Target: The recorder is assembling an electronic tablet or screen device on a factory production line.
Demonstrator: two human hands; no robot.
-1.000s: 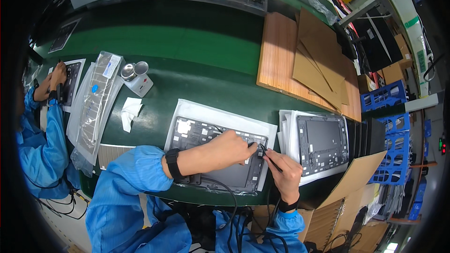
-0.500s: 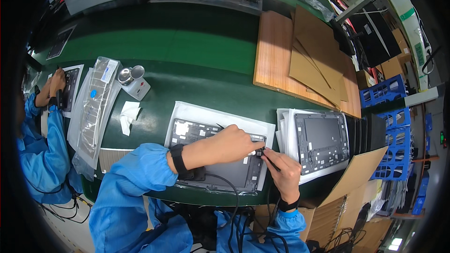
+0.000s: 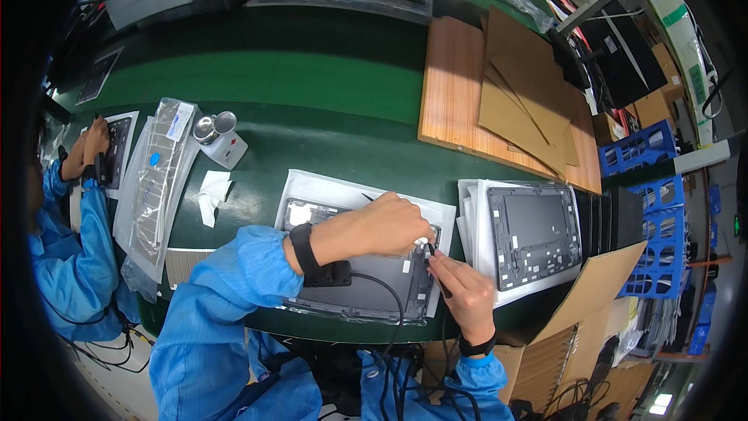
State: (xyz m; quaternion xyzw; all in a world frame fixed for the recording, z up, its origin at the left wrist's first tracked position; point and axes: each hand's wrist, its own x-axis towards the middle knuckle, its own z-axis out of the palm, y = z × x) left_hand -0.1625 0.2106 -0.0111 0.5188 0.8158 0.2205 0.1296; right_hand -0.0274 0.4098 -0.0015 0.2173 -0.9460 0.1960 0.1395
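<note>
A dark grey flat device casing (image 3: 378, 291) lies on a white sheet (image 3: 312, 181) in front of me, with small white patches along its edges. My left hand (image 3: 389, 226) reaches across it with closed fingers at its upper right corner. A small white piece (image 3: 421, 241) shows at those fingertips, and a dark pointed end (image 3: 368, 197) sticks out behind the hand; I cannot tell what either belongs to. Pinched in my right hand (image 3: 466, 288) is a slim black tool (image 3: 446, 290), its upper end at the same corner, close to the left fingertips.
A similar casing (image 3: 538, 234) rests on white sheets to the right. Beyond are a wooden board (image 3: 448, 86) with cardboard, and blue racks (image 3: 654, 253). Left stand a metal-topped dispenser (image 3: 226, 148), a crumpled white wipe (image 3: 212, 193) and plastic-wrapped strips (image 3: 156, 179). A co-worker's sleeve (image 3: 74, 265) is farther left.
Both hands have shifted slightly left along the casing's upper right corner. The left wrist has turned a little, and the right hand's black tool has moved with it.
</note>
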